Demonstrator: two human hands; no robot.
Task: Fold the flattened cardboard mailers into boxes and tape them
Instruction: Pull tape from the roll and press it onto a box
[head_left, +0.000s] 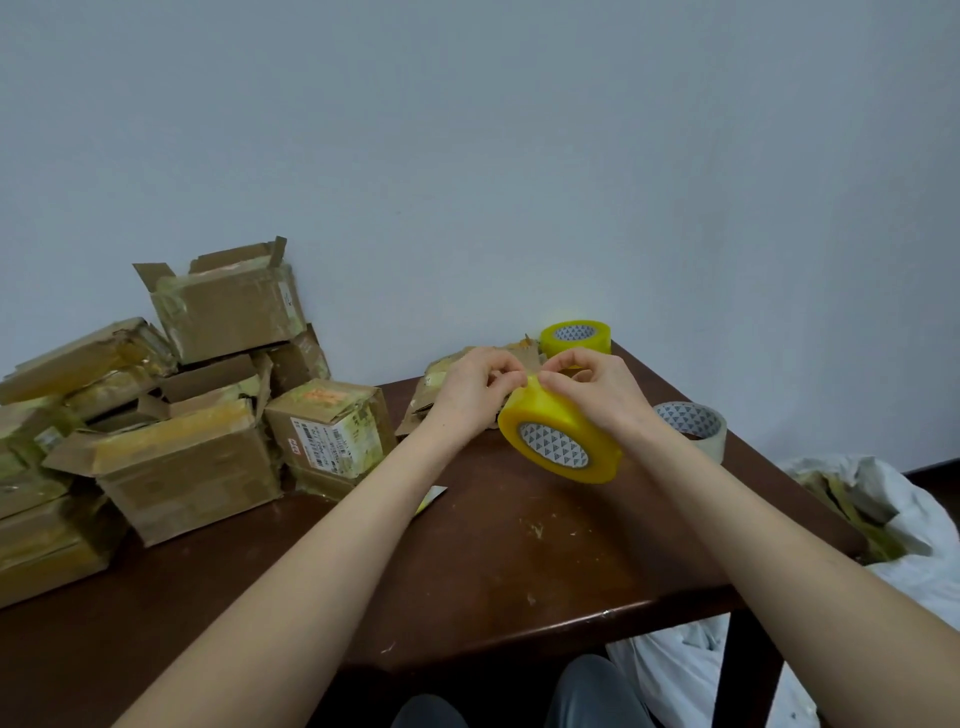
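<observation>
A yellow tape roll (561, 436) is held up above the dark wooden table (519, 545), its patterned core facing me. My right hand (587, 387) grips the roll from above, fingers curled over its rim. My left hand (475, 387) pinches at the top edge of the roll, where the tape end lies. Behind my hands, a flattened cardboard mailer (441, 395) lies on the table, partly hidden. A pile of folded, taped boxes (197, 415) fills the table's left side.
A second yellow tape roll (575, 336) stands at the table's far corner, and a clear tape roll (693, 426) lies near the right edge. A white sack (883, 519) with cardboard scraps sits on the floor at the right. The wall is close behind.
</observation>
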